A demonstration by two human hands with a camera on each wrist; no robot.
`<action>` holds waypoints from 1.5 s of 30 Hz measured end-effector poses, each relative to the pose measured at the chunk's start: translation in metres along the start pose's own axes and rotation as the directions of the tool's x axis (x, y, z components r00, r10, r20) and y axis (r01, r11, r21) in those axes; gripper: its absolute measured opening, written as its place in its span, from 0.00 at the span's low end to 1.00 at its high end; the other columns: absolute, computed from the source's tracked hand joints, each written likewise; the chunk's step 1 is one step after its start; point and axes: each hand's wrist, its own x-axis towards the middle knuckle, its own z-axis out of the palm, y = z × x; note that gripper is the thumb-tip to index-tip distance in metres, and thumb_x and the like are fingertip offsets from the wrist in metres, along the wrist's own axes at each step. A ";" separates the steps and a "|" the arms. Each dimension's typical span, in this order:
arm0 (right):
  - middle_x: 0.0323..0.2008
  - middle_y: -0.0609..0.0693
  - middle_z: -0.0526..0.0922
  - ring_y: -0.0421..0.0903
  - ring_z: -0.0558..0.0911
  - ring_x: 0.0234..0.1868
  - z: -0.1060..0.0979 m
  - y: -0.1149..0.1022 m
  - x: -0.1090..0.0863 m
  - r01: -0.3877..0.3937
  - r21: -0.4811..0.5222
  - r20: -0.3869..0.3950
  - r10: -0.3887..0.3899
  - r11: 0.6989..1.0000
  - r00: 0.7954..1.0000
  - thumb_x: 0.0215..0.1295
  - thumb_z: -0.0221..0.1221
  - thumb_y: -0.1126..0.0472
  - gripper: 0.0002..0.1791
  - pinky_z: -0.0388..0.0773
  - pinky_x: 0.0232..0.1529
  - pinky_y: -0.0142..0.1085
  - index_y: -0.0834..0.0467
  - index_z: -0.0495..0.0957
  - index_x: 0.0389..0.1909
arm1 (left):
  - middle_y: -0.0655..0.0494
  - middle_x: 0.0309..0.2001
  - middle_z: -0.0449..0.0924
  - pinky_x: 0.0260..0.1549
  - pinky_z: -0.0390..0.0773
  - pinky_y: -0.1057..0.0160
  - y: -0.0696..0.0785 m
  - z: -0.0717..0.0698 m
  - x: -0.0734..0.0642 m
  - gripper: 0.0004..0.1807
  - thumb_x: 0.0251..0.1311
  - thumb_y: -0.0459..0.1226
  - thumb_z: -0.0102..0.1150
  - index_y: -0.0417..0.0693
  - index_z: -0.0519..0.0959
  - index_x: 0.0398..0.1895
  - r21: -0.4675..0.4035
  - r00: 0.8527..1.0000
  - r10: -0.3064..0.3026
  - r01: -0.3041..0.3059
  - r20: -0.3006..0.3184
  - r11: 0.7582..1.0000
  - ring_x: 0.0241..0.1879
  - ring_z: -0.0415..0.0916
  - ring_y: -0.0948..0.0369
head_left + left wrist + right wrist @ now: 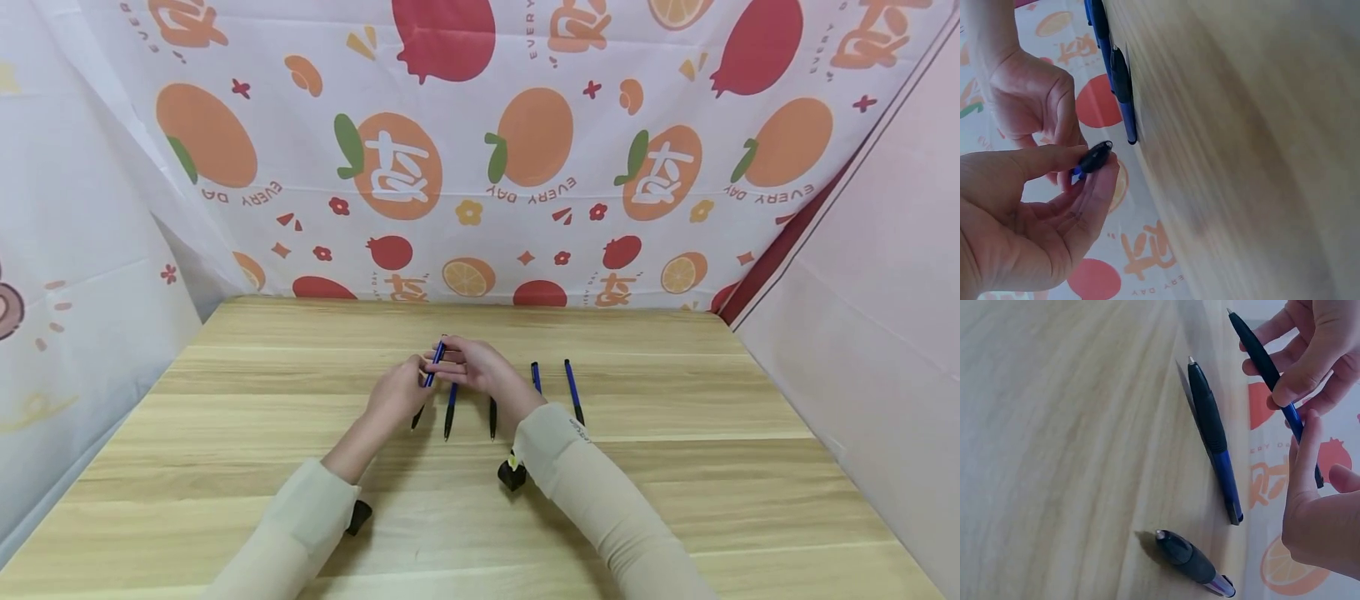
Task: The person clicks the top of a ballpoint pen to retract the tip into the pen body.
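In front of me, the left hand (393, 393) pinches one blue-and-black pen (1263, 364) above the desk (225, 467), toward its far edge. The right hand (487, 367) touches the same pen with fingers quite straight. Four similar pens (451, 412) lie in a row on the desk, more toward its right edge.

On the table (195, 417), there is wide room for passing at the left of the left hand (396, 390) and at the right of the rightmost pen (573, 392). Between both hands the held pen (438, 354) blocks the passage. The right sleeve (600, 492) crosses over the near side; behind, the cloth (465, 142) stands.
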 end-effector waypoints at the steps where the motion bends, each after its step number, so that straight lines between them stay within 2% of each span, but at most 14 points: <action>1: 0.51 0.60 0.76 0.50 0.81 0.42 0.000 -0.001 0.000 0.000 0.000 0.003 0.000 1.000 1.000 0.70 0.48 0.58 0.22 0.77 0.42 0.36 0.66 0.66 0.60 | 0.51 0.26 0.76 0.27 0.74 0.58 0.000 0.000 0.000 0.14 0.52 0.31 0.61 0.32 0.73 0.41 -0.019 1.000 -0.003 0.003 0.000 1.000 0.26 0.73 0.56; 3: 0.50 0.59 0.77 0.49 0.81 0.42 -0.001 -0.002 -0.001 0.000 -0.003 0.005 0.000 1.000 1.000 0.70 0.48 0.58 0.22 0.78 0.41 0.35 0.66 0.67 0.60 | 0.50 0.29 0.77 0.25 0.76 0.59 -0.001 0.001 0.001 0.15 0.52 0.30 0.61 0.32 0.73 0.43 -0.110 0.999 -0.036 0.039 0.030 0.993 0.24 0.74 0.58; 5: 0.50 0.59 0.77 0.50 0.81 0.42 -0.001 -0.002 -0.002 0.001 -0.010 0.009 -0.001 1.000 1.000 0.70 0.48 0.58 0.21 0.78 0.41 0.35 0.65 0.68 0.60 | 0.47 0.32 0.78 0.24 0.78 0.60 -0.002 0.002 0.002 0.16 0.53 0.29 0.60 0.32 0.71 0.45 -0.235 0.994 -0.079 0.095 0.079 0.967 0.23 0.75 0.59; 7: 0.50 0.58 0.77 0.50 0.81 0.44 -0.002 -0.003 -0.002 0.001 -0.016 0.017 -0.001 1.000 1.000 0.70 0.48 0.59 0.21 0.78 0.41 0.35 0.65 0.68 0.60 | 0.43 0.36 0.77 0.23 0.80 0.60 -0.004 0.002 0.001 0.16 0.55 0.28 0.58 0.30 0.70 0.47 -0.376 0.985 -0.105 0.150 0.138 0.914 0.23 0.76 0.59; 9: 0.50 0.58 0.77 0.50 0.80 0.45 -0.003 -0.003 -0.002 -0.001 -0.018 0.023 0.001 1.000 1.000 0.70 0.47 0.59 0.21 0.78 0.42 0.36 0.65 0.68 0.60 | 0.40 0.39 0.75 0.25 0.81 0.57 -0.006 0.002 0.000 0.17 0.58 0.27 0.56 0.28 0.67 0.48 -0.512 0.972 -0.103 0.200 0.212 0.835 0.25 0.76 0.57; 12: 0.50 0.58 0.77 0.50 0.79 0.46 -0.004 -0.005 -0.004 -0.003 -0.022 0.034 0.004 1.000 0.999 0.71 0.47 0.59 0.21 0.77 0.44 0.36 0.65 0.67 0.60 | 0.36 0.42 0.72 0.31 0.80 0.53 -0.009 0.001 -0.001 0.16 0.60 0.26 0.51 0.26 0.65 0.50 -0.644 0.950 -0.061 0.253 0.305 0.722 0.30 0.77 0.53; 14: 0.50 0.58 0.77 0.51 0.79 0.47 -0.004 -0.006 -0.005 -0.002 -0.027 0.040 0.003 1.000 0.999 0.71 0.47 0.59 0.21 0.77 0.44 0.36 0.65 0.67 0.60 | 0.34 0.43 0.71 0.35 0.79 0.51 -0.010 0.000 -0.003 0.16 0.62 0.26 0.48 0.25 0.63 0.51 -0.690 0.935 -0.032 0.282 0.352 0.667 0.34 0.76 0.51; 16: 0.50 0.58 0.77 0.51 0.79 0.48 -0.004 -0.007 -0.006 -0.009 -0.028 0.046 0.011 1.000 0.999 0.71 0.47 0.59 0.21 0.77 0.43 0.35 0.65 0.67 0.60 | 0.32 0.46 0.70 0.38 0.78 0.50 -0.011 -0.001 -0.004 0.17 0.63 0.26 0.45 0.24 0.61 0.53 -0.708 0.925 -0.014 0.301 0.380 0.638 0.38 0.76 0.48; 19: 0.50 0.58 0.77 0.51 0.78 0.48 -0.004 -0.008 -0.008 -0.026 -0.026 0.051 0.028 0.999 0.998 0.71 0.47 0.59 0.21 0.77 0.42 0.34 0.65 0.67 0.60 | 0.30 0.49 0.69 0.40 0.77 0.49 -0.011 -0.002 -0.005 0.17 0.64 0.25 0.43 0.23 0.60 0.55 -0.717 0.914 -0.003 0.321 0.406 0.618 0.42 0.75 0.45; 22: 0.50 0.58 0.77 0.51 0.79 0.47 -0.004 -0.008 -0.009 -0.038 -0.024 0.050 0.039 0.999 0.998 0.71 0.46 0.59 0.20 0.78 0.42 0.35 0.64 0.68 0.60 | 0.30 0.50 0.68 0.42 0.76 0.49 -0.010 -0.003 -0.006 0.18 0.65 0.26 0.42 0.24 0.58 0.56 -0.716 0.904 0.003 0.337 0.427 0.611 0.45 0.73 0.43; 32: 0.48 0.57 0.79 0.50 0.79 0.46 -0.001 -0.011 -0.013 -0.042 -0.007 0.049 0.042 0.999 0.998 0.71 0.47 0.59 0.20 0.77 0.43 0.36 0.64 0.69 0.59 | 0.30 0.52 0.68 0.42 0.76 0.49 -0.011 -0.005 -0.006 0.19 0.67 0.27 0.38 0.24 0.55 0.58 -0.709 0.877 0.064 0.339 0.475 0.618 0.48 0.72 0.40; 35: 0.47 0.57 0.79 0.50 0.79 0.46 0.000 -0.012 -0.013 -0.043 0.004 0.045 0.043 0.999 0.998 0.71 0.47 0.59 0.18 0.77 0.44 0.36 0.63 0.72 0.56 | 0.30 0.52 0.68 0.42 0.77 0.50 -0.013 -0.005 -0.005 0.19 0.68 0.28 0.38 0.24 0.55 0.58 -0.712 0.875 0.081 0.331 0.477 0.619 0.47 0.73 0.41; 39: 0.47 0.57 0.79 0.50 0.80 0.46 0.000 -0.012 -0.013 -0.039 0.010 0.043 0.039 0.999 0.998 0.70 0.48 0.59 0.17 0.77 0.43 0.36 0.63 0.73 0.54 | 0.29 0.52 0.68 0.40 0.77 0.53 -0.014 -0.005 -0.005 0.19 0.68 0.28 0.37 0.24 0.54 0.58 -0.728 0.876 0.104 0.320 0.472 0.606 0.47 0.74 0.43; 45: 0.48 0.56 0.79 0.48 0.80 0.46 0.000 -0.012 -0.010 -0.045 -0.011 0.046 0.045 0.999 0.998 0.70 0.47 0.57 0.20 0.77 0.44 0.36 0.63 0.70 0.59 | 0.29 0.52 0.68 0.38 0.78 0.55 -0.016 -0.004 -0.006 0.19 0.68 0.27 0.37 0.23 0.54 0.57 -0.746 0.877 0.122 0.314 0.465 0.588 0.45 0.75 0.45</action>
